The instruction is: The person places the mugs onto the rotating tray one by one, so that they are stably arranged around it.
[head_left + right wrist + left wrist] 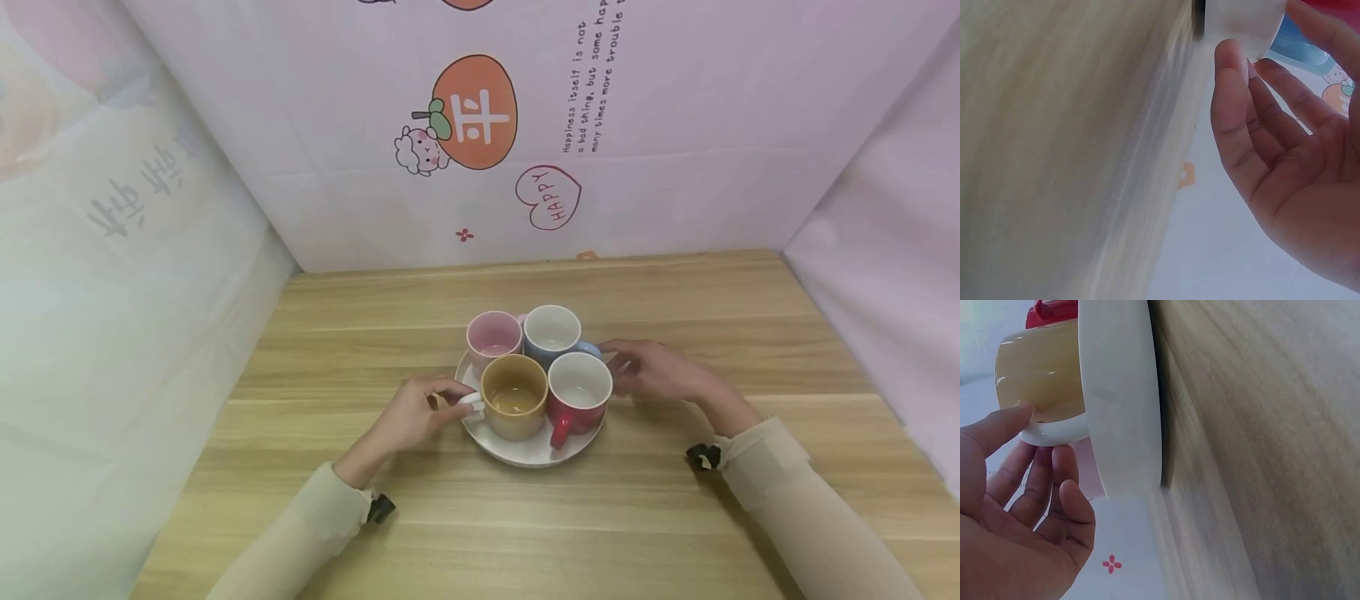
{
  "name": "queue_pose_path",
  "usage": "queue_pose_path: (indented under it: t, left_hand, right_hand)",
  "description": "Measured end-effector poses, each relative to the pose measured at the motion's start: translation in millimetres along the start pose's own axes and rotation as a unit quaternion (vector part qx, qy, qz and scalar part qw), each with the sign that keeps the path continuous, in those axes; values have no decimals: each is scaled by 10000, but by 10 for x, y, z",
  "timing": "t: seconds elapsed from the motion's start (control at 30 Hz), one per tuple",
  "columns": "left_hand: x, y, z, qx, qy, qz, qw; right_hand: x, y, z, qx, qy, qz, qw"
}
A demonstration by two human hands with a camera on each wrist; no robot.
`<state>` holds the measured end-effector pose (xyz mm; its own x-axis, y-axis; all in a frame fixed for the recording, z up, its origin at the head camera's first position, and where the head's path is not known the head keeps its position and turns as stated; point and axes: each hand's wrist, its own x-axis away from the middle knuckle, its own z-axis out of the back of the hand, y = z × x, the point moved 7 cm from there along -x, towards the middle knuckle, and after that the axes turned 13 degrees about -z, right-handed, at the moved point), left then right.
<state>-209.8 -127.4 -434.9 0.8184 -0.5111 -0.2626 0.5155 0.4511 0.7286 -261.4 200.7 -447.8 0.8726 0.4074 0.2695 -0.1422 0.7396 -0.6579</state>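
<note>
My left hand (411, 414) pinches the white handle (1054, 433) of a tan mug (514, 396) between thumb and fingertips. This mug stands on a round white plate (525, 454), at its front left. Beside it on the plate are a red mug (577, 392) at front right, a pink mug (494, 333) at back left and a blue mug (552, 329), white inside, at back right. My right hand (656, 371) is at the plate's right side, fingers loosely bent, near the red mug and the blue handle. In the right wrist view its fingertips (1230, 53) are close to the plate's rim; contact is unclear.
The plate stands on a wooden table (360, 325) with bare wood around it. A printed white cloth (337, 150) hangs behind the table, with more white cloth (112, 292) along the left and right sides.
</note>
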Motion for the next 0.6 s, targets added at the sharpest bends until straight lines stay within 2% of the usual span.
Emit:
queue_pose_path:
  t: [0.17, 0.33, 0.47, 0.6]
  left_hand:
    - [19, -1, 29, 102, -45, -13, 9999]
    - [33, -27, 113, 139, 132, 42, 9998]
    - [19, -51, 200, -211, 326, 57, 9992]
    - [14, -78, 308, -851, 444, 238, 9951]
  right_hand:
    - [-13, 8, 17, 125, 134, 57, 9998]
    - [-18, 6, 80, 366, 484, 64, 9981]
    - [-25, -2, 145, 412, 654, -29, 9970]
    - [-32, -2, 195, 577, 772, -204, 9951]
